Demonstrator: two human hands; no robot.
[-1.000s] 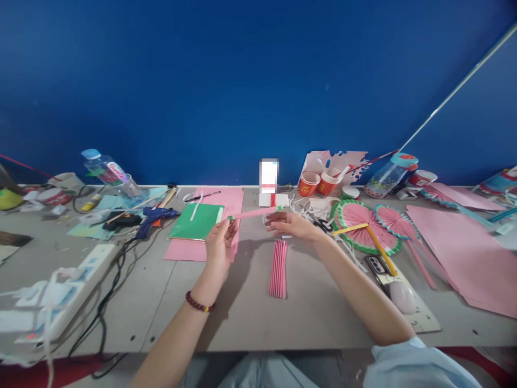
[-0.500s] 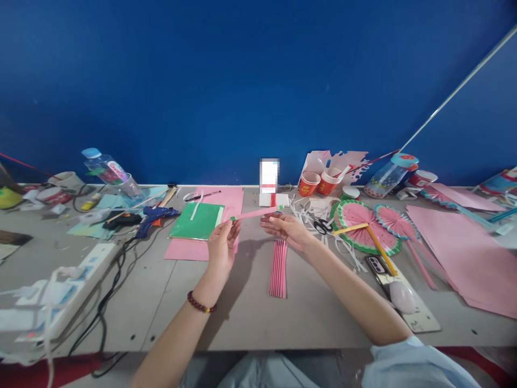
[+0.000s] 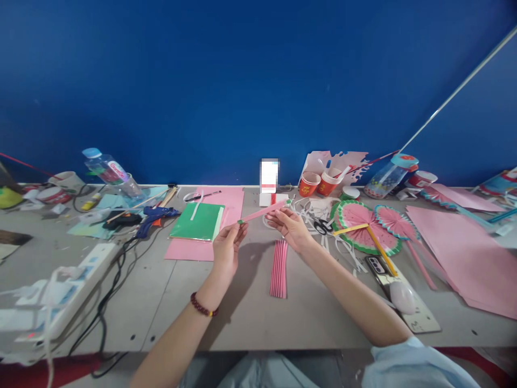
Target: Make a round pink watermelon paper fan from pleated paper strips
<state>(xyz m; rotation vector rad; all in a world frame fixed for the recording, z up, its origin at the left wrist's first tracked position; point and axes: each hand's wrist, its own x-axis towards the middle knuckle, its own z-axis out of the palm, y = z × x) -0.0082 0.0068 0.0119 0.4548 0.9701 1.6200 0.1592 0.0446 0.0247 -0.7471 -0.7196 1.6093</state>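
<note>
A narrow pink folded paper strip (image 3: 260, 213) with green ends is held up over the table, slanting upward to the right. My left hand (image 3: 228, 243) pinches its left green end between thumb and fingers. My right hand (image 3: 291, 229) is closed on the strip nearer its right end, which sticks out past the fingers. Below them, a pleated pink paper piece (image 3: 278, 269) lies on the grey table. Left of my left hand are green paper sheets (image 3: 197, 222) on top of pink paper (image 3: 232, 199).
Watermelon paper fans (image 3: 357, 223), black-handled scissors (image 3: 323, 226), white strips and a yellow folding ruler (image 3: 379, 250) lie to the right, with a phone (image 3: 376, 264) nearer. A blue glue gun (image 3: 155, 218) and a power strip (image 3: 83, 285) are on the left. Red paper cups (image 3: 309, 184) stand behind.
Both hands have shifted slightly to the right with the paper strip. Its right end is now raised a little higher, so it slants more. The pleated piece on the table has not moved.
</note>
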